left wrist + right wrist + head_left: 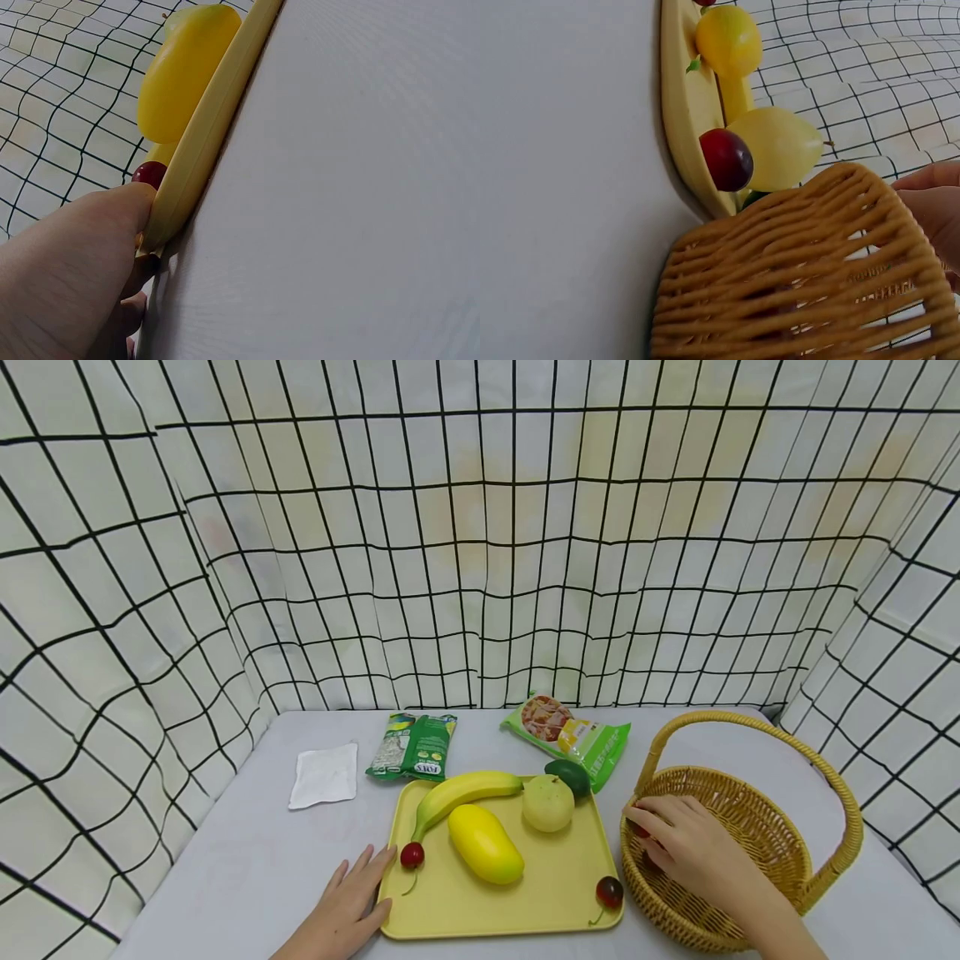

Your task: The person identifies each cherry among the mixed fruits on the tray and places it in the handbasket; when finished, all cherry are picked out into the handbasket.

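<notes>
My left hand [347, 900] lies at the left edge of a yellow tray [555, 917], its fingers fairly straight and touching the rim. On the tray are a banana [465, 790], a yellow mango-like fruit [486, 845], a pale round pear [548, 803], a cherry [412, 855] and a dark red cherry [609, 892]. A dark green fruit [572, 775] sits at the back right corner. My right hand [690, 843] reaches into a wicker basket [787, 827] at its left rim. Its curled fingers hold a small red fruit [642, 832], mostly hidden by them.
Behind the tray lie a green snack packet [414, 747] and a green packet with a food picture [573, 735]. A white square packet [324, 776] is at the left. The basket's tall handle [847, 810] arches above it. Grid-patterned cloth [495, 560] hangs around the table.
</notes>
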Motion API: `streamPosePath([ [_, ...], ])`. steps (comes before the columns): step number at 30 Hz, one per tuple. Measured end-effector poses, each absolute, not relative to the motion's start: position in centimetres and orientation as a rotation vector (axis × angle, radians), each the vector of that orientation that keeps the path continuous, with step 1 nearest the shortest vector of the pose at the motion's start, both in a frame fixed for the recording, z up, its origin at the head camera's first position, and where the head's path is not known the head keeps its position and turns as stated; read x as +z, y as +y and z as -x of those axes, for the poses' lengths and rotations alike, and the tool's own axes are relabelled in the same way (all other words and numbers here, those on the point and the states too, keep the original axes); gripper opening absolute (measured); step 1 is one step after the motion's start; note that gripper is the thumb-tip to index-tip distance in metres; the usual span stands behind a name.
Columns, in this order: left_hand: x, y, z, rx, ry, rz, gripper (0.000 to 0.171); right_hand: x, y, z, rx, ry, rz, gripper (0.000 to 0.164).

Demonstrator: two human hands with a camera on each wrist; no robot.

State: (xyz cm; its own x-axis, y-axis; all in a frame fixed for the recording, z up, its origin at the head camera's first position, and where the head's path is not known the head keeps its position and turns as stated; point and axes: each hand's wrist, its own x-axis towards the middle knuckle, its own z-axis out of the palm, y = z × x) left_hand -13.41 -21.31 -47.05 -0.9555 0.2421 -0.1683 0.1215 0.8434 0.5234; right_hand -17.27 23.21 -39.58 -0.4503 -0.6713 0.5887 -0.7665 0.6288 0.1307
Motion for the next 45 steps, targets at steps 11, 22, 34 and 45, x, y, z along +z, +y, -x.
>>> streamPosePath([
  [11, -47.1, -21.3, 13.6, 0.801, 2.8, -0.301, 0.061, -40.9, 25.4, 17.0, 0.172, -2.29, -1.056, 0.054],
  [22, -47.1, -21.3, 13.5, 0.809, 2.803, -0.303, 0.061, -41.6, 27.7, 16.7, 0.07, -2.467, -0.915, 0.041],
  [34, -47.2, -21.3, 13.5, 0.807, 2.797, -0.286, 0.063, -42.6, 28.3, 16.4, 0.025, -2.474, -0.869, 0.046],
  [45, -47.0, -21.3, 13.4, 0.812, 2.785, -0.285, 0.065, -43.2, 28.2, 16.2, 0.039, -2.62, -0.793, 0.043],
])
